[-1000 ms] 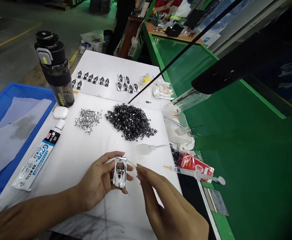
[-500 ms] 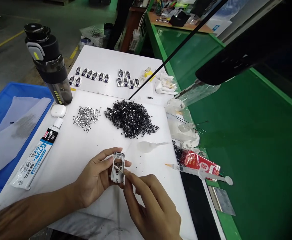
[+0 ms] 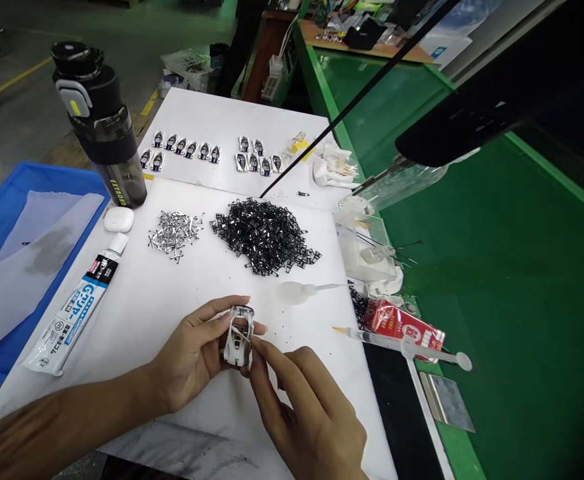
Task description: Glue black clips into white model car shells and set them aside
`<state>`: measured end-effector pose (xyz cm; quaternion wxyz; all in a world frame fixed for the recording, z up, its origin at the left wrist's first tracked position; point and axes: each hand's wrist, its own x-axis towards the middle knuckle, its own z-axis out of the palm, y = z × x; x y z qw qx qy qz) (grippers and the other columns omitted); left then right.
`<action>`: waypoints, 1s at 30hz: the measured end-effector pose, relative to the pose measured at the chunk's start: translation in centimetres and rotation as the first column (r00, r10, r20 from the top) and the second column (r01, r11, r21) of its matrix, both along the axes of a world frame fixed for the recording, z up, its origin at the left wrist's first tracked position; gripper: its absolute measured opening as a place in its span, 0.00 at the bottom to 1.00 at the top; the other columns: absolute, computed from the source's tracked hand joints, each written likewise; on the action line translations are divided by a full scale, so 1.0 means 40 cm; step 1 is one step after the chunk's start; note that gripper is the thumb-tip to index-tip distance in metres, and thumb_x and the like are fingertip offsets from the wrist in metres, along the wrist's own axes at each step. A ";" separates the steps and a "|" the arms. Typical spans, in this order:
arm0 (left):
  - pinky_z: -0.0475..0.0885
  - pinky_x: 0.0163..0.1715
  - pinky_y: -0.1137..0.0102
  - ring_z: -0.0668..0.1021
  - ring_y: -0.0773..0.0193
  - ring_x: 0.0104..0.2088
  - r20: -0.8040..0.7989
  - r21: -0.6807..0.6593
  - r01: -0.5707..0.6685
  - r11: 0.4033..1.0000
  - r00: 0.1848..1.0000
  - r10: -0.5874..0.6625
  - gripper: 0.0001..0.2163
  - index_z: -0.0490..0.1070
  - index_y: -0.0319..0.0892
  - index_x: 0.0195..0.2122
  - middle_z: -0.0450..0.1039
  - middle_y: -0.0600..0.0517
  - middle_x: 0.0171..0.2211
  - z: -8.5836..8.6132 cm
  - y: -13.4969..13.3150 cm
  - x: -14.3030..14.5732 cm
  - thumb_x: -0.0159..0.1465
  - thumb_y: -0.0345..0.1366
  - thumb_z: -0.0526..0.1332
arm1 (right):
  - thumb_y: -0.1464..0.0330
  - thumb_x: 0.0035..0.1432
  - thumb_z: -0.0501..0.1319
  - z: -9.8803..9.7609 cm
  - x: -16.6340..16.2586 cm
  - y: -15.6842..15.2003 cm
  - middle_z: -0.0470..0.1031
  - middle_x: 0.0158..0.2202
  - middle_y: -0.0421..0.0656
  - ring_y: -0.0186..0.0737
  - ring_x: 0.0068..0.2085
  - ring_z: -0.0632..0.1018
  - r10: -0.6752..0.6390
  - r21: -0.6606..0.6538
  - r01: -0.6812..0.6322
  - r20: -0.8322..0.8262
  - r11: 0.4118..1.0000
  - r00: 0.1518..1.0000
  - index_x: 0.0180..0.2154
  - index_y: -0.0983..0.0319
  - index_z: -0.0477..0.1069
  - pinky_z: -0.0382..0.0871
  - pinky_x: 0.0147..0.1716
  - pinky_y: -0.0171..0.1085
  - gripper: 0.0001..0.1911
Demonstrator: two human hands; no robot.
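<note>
Head view: blue crate with white cloth; left hand closed on toy car, right hand pinched at it.

Glossy car body, probably plastic, matt white board

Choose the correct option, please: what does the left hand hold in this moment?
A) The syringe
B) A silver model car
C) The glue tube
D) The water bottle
B. The left hand holds the silver model car up above the white board, with its fingers curved around the car's side.
</note>
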<state>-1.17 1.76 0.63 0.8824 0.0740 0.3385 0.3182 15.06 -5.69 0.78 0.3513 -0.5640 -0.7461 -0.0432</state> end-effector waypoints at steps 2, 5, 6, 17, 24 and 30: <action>0.80 0.38 0.66 0.85 0.58 0.38 0.004 0.003 0.003 1.000 1.000 -0.003 0.17 0.86 0.43 0.52 0.89 0.43 0.42 0.000 -0.001 0.000 0.62 0.38 0.79 | 0.77 0.72 0.65 0.000 0.000 0.000 0.78 0.32 0.41 0.34 0.28 0.79 -0.013 0.014 0.013 0.004 1.000 1.000 0.54 0.62 0.76 0.76 0.29 0.33 0.12; 0.80 0.37 0.66 0.85 0.58 0.37 0.017 0.005 0.004 1.000 1.000 -0.004 0.17 0.86 0.43 0.51 0.88 0.44 0.41 0.000 -0.001 0.001 0.61 0.38 0.80 | 0.77 0.73 0.65 -0.001 0.001 0.001 0.77 0.31 0.41 0.34 0.28 0.78 -0.017 0.014 0.016 0.023 1.000 1.000 0.54 0.63 0.75 0.74 0.29 0.33 0.11; 0.80 0.37 0.66 0.85 0.58 0.36 0.019 0.007 0.004 1.000 1.000 -0.004 0.17 0.86 0.43 0.50 0.88 0.44 0.41 0.000 -0.001 0.001 0.61 0.39 0.80 | 0.77 0.73 0.65 -0.001 0.002 0.001 0.76 0.31 0.41 0.33 0.27 0.77 -0.014 0.014 0.013 0.029 1.000 0.999 0.54 0.63 0.75 0.74 0.29 0.33 0.10; 0.81 0.38 0.66 0.86 0.59 0.38 -0.006 0.014 0.025 1.000 1.000 -0.025 0.22 0.87 0.45 0.49 0.89 0.45 0.42 -0.003 0.003 0.004 0.54 0.43 0.84 | 0.74 0.76 0.63 0.002 -0.002 0.013 0.75 0.31 0.41 0.33 0.28 0.75 -0.022 0.013 0.022 0.009 1.000 1.000 0.50 0.66 0.76 0.72 0.29 0.33 0.04; 0.81 0.40 0.66 0.86 0.58 0.40 -0.007 0.028 0.036 0.999 0.999 -0.035 0.21 0.87 0.45 0.48 0.89 0.45 0.42 -0.005 -0.002 0.002 0.55 0.44 0.84 | 0.71 0.79 0.60 0.009 0.006 0.017 0.69 0.28 0.36 0.30 0.25 0.74 -0.014 -0.054 0.010 -0.060 0.998 0.998 0.47 0.63 0.75 0.70 0.26 0.31 0.05; 0.81 0.40 0.65 0.86 0.57 0.40 -0.019 0.036 0.051 0.998 0.999 -0.050 0.22 0.87 0.46 0.48 0.89 0.45 0.42 -0.006 -0.001 0.003 0.55 0.45 0.84 | 0.71 0.79 0.59 0.009 0.016 0.020 0.70 0.28 0.36 0.29 0.23 0.73 -0.005 -0.084 -0.003 -0.089 0.996 0.996 0.44 0.62 0.74 0.68 0.23 0.30 0.06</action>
